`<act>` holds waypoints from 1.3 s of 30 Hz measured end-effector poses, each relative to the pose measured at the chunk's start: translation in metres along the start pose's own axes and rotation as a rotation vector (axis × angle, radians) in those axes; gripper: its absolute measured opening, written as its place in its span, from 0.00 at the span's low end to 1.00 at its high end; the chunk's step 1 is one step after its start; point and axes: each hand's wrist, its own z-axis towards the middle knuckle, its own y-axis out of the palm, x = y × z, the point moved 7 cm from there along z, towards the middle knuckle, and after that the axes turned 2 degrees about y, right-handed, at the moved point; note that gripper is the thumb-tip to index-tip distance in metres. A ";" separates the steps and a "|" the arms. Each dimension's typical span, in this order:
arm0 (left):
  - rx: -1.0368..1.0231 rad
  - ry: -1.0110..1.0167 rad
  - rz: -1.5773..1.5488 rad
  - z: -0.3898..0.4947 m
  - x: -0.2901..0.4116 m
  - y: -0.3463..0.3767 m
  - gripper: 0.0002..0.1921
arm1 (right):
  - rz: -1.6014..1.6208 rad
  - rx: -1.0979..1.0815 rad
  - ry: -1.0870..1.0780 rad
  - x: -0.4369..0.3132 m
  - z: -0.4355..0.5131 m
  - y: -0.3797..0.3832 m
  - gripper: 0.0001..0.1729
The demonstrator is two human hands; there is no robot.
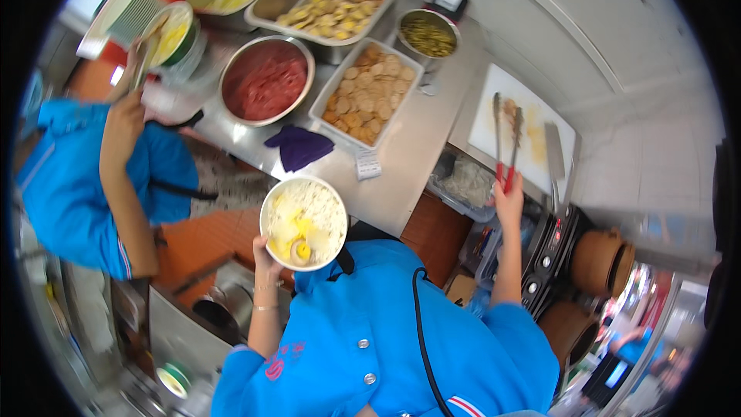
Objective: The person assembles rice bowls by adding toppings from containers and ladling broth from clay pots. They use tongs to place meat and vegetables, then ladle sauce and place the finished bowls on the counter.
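Note:
My left hand holds a white bowl of rice topped with pieces of egg, tilted close to my chest. In my right hand are tongs with red handles, their two arms apart over a white cutting board. Bits of brown food lie by the tongs' tips, and a cleaver rests along the board's right side. Before me on the steel counter are a dark purple cloth, a printed slip and a white tray of round, light brown slices.
A steel bowl of red meat, a deep pan of halved eggs and a pot of green vegetables stand farther back. At left a co-worker holds another bowl. Brown clay pots sit by the stove at right.

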 end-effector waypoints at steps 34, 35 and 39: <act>0.056 0.387 -0.059 0.006 0.062 -0.012 0.37 | -0.849 -0.641 -0.964 -0.284 -0.030 0.387 0.15; 0.056 0.387 -0.071 0.011 0.068 -0.007 0.37 | -0.842 -0.636 -0.906 -0.282 -0.025 0.383 0.17; 0.085 0.433 -0.020 0.036 0.097 0.014 0.36 | -0.686 -0.654 -0.855 -0.292 -0.012 0.359 0.18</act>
